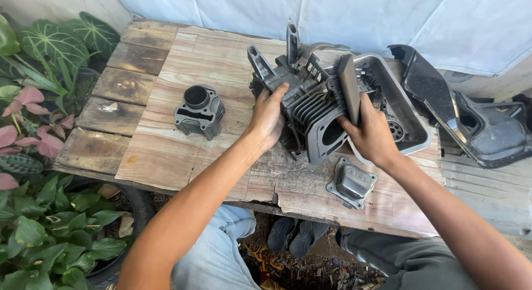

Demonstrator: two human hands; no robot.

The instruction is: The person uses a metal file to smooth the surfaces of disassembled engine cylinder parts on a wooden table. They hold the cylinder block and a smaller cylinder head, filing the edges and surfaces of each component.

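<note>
A dark grey finned engine block (310,110) lies on its side on the wooden table (183,151), its round bore facing me. My left hand (267,118) grips the block's left side. My right hand (370,136) holds its right side and presses on a flat dark grey plate (349,87) standing on edge against the fins. A separate grey cylinder part (199,111) with a round bore sits alone to the left. A small grey metal cover (351,182) lies near the front edge, just below my right wrist.
A grey metal tray (413,123) holding a gear sits behind the block. Black plastic housings (471,121) lie at the right. Potted green and pink plants (39,129) crowd the left side. Shoes (296,234) rest on the ground under the table.
</note>
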